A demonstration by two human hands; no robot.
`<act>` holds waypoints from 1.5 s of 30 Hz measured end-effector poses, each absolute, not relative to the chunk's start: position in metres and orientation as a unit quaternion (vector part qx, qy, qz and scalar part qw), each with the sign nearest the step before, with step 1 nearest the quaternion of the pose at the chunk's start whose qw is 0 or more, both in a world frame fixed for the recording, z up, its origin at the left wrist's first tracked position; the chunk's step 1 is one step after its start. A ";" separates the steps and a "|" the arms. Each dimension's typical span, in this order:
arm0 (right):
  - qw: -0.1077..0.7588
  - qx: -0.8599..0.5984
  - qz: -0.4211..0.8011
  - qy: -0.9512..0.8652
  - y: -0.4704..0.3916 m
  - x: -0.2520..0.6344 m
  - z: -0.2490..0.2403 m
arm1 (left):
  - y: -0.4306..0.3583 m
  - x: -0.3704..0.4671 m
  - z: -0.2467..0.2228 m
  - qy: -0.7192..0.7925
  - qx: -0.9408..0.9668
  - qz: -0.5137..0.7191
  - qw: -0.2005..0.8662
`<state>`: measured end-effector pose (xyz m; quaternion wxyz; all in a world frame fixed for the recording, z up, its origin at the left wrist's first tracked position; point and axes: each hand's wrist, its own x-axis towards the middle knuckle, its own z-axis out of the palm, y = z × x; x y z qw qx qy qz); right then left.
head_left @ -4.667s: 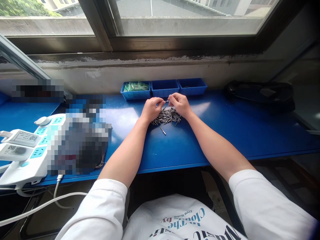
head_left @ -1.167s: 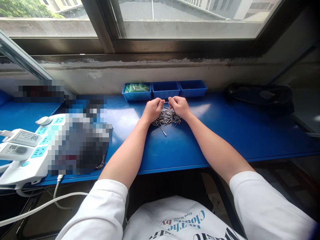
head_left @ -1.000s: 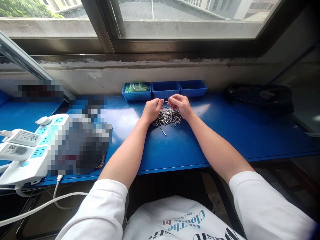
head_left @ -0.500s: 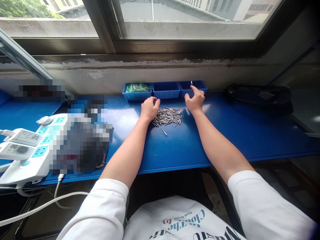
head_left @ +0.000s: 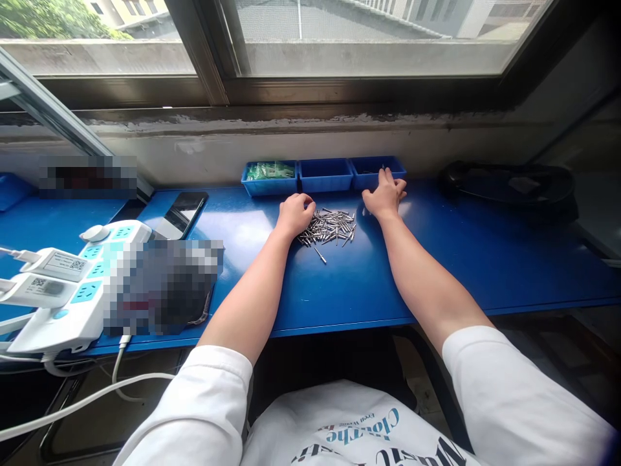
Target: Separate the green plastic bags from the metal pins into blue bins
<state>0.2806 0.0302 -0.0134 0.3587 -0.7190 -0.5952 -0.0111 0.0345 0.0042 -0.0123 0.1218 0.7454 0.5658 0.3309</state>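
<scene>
A heap of silvery pop rivets [head_left: 334,226] lies on the blue table. One loose rivet [head_left: 321,255] sits apart, just in front of the heap. At the heap's left edge is my left hand [head_left: 295,215], fingers curled in and closed; whatever they may hold is hidden. My right hand [head_left: 385,194] reaches over the front wall of the right-hand blue bin [head_left: 359,178], fingers spread and nothing seen in them. Small dark items show dimly inside that bin. Beside it stands a middle blue bin [head_left: 325,186], then a left bin [head_left: 269,189] with green packets [head_left: 270,170].
On the left are a white power strip [head_left: 87,285] with plugged-in chargers, a phone [head_left: 182,213] and a blurred-out dark object [head_left: 165,285]. A black case-like item [head_left: 509,184] lies at the back right. Behind the bins runs the wall beneath a window.
A rivet showed upright at my right fingertips over the right bin; now it is gone from them and the fingers are spread. My left hand stays by the heap. The view shifted slightly.
</scene>
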 end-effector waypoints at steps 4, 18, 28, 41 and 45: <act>0.342 -0.716 -0.001 -0.609 0.031 0.279 -0.016 | 0.004 0.034 -0.013 0.562 0.751 0.327 0.118; 0.312 -0.522 0.077 -0.790 -0.005 0.221 -0.007 | 0.000 0.037 -0.009 0.536 0.784 0.296 0.103; 0.268 -0.485 0.116 -0.824 -0.003 0.218 -0.011 | -0.003 0.039 -0.008 0.533 0.788 0.292 0.096; 0.377 -0.440 0.147 -0.802 -0.004 0.218 -0.008 | -0.002 0.037 -0.009 0.526 0.785 0.313 0.100; 0.453 -0.425 0.256 -0.741 -0.007 0.216 0.000 | -0.002 0.038 -0.007 0.499 0.784 0.355 0.101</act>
